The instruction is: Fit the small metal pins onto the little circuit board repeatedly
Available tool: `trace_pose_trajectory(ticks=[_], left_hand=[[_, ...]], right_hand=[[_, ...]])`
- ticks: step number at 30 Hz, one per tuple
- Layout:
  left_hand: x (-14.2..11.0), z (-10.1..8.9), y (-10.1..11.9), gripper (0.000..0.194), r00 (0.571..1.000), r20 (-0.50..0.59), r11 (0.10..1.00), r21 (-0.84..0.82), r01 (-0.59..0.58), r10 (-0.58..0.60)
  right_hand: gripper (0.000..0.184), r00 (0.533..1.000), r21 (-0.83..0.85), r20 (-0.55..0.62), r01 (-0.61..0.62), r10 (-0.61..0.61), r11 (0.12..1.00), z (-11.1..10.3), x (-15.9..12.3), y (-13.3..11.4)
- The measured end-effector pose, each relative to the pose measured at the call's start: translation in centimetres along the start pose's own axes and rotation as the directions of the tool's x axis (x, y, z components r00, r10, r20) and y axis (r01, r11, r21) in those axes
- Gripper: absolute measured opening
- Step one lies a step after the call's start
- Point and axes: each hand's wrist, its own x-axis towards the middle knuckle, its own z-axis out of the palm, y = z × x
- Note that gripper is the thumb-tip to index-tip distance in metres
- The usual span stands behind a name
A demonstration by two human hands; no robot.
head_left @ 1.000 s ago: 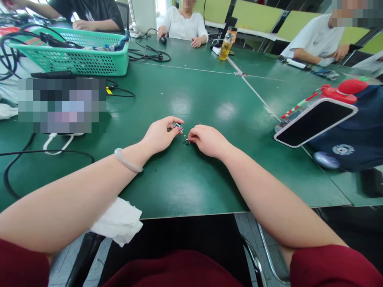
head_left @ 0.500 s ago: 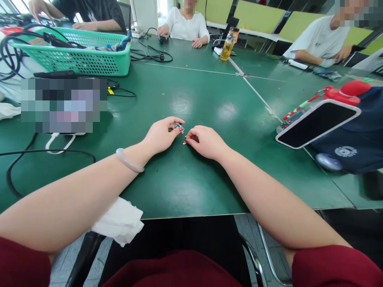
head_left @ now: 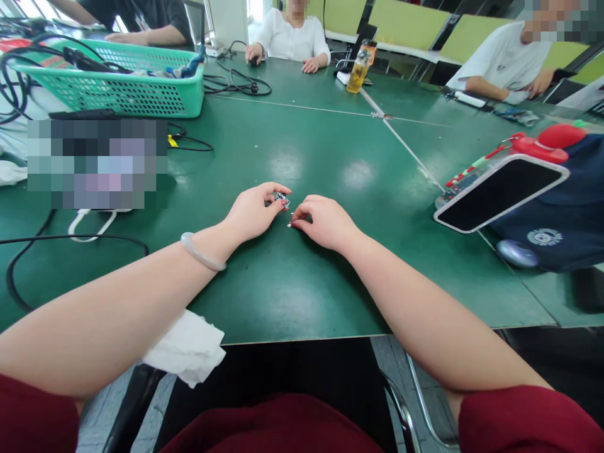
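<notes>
Evidently, the left hand [head_left: 255, 211] has its grip clamped on a silvery part [head_left: 282, 200]. Just apart from the silvery part, on its near side, a tiny piece [head_left: 289, 224] is pinched by the right hand [head_left: 325, 221]; its long axis is too small to tell.

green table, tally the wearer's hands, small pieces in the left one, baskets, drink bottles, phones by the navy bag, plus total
Left hand and right hand: 2
Small piece in left hand: 1
Basket: 1
Drink bottle: 1
Phone: 1
Total: 6
</notes>
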Motion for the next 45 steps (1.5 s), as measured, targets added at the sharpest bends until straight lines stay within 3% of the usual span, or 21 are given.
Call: trace_pose_trajectory(ticks=[13,35,45], left_hand=[[-0.19,-0.06,0.33,0.03,1.0,0.014,1.0,-0.003,0.013,-0.013],[-0.11,-0.04,0.3,0.031,1.0,0.002,1.0,0.012,0.008,-0.008],[-0.08,0.0,0.26,0.031,1.0,0.004,1.0,-0.001,0.006,-0.006]], right_hand=[[0.012,0.998,-0.007,-0.05,-0.034,0.033,0.999,-0.33,-0.07,-0.34],[0.01,1.0,-0.064,-0.027,-0.003,0.002,0.998,0.19,-0.07,-0.53],[0.015,0.992,-0.197,0.007,0.121,-0.122,0.973,0.24,0.33,0.18]])
